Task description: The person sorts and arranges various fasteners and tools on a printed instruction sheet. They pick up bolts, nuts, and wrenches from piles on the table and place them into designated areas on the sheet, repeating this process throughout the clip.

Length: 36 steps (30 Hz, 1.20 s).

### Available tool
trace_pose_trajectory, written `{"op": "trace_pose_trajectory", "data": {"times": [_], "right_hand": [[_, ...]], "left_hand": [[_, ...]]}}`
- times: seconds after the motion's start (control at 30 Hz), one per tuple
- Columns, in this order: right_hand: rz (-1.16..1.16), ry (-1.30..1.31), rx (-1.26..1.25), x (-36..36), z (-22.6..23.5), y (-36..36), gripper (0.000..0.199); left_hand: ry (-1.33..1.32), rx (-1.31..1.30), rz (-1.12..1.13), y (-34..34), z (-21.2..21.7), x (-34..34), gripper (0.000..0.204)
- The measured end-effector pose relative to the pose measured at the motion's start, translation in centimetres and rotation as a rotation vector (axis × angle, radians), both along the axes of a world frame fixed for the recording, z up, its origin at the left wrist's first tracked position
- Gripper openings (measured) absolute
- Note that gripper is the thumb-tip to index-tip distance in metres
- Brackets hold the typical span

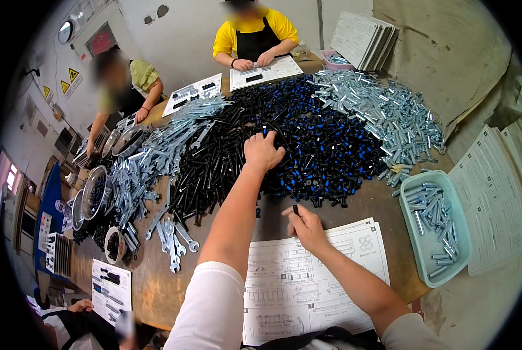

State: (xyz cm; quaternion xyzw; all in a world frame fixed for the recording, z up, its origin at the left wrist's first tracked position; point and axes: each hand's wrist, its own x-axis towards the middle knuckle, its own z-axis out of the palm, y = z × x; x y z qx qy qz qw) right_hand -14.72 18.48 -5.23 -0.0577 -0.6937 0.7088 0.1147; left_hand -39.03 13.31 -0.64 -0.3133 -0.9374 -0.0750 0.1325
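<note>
While fingers curled into the black screw pile, left hand; right hand pinching one.

Silver wrenches heaped left on tabletop. Silver sleeves piled far right; more in pale green tray. Stacked sheets right. Metal bowls left.

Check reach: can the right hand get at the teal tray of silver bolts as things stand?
Probably yes. The right hand rests on the instruction sheet, pinching a small black part. The teal tray sits to its right with only bare table between, though the hand isn't empty.
</note>
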Motion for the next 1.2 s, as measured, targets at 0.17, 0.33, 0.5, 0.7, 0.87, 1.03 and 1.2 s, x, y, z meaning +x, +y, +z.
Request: {"op": "trace_pose_trajectory", "data": {"times": [0.17, 0.33, 0.5, 0.7, 0.87, 1.03, 1.2], "right_hand": [[0.000, 0.048, -0.024, 0.0, -0.9, 0.4, 0.023], [0.017, 0.054, -0.186, -0.4, -1.6, 1.0, 0.023], [0.000, 0.089, -0.205, -0.3, -1.9, 0.8, 0.024], [0.025, 0.090, -0.166, -0.5, -2.1, 0.4, 0.023], [0.039, -0.072, -0.268, -1.3, -2.0, 1.2, 0.025], [0.013, -0.181, 0.055, -3.3, 0.0, 0.7, 0.020], [-0.045, -0.038, 0.943, -5.3, 1.6, -0.8, 0.022]], "left_hand": [[0.088, 0.028, -0.095, -1.7, -0.9, 2.0, 0.041], [0.136, 0.049, -0.199, -4.5, -0.4, 4.0, 0.035], [0.221, 0.151, -0.267, -8.4, 0.7, 6.7, 0.028], [0.177, 0.185, -0.211, -16.7, -1.1, 10.3, 0.027], [-0.092, 0.392, -0.041, -22.9, -3.3, 11.2, 0.014], [-0.213, 0.632, -0.041, -26.2, -5.6, 10.9, 0.018], [-0.425, 0.734, 0.097, -27.2, -4.3, 11.4, 0.021]]}}
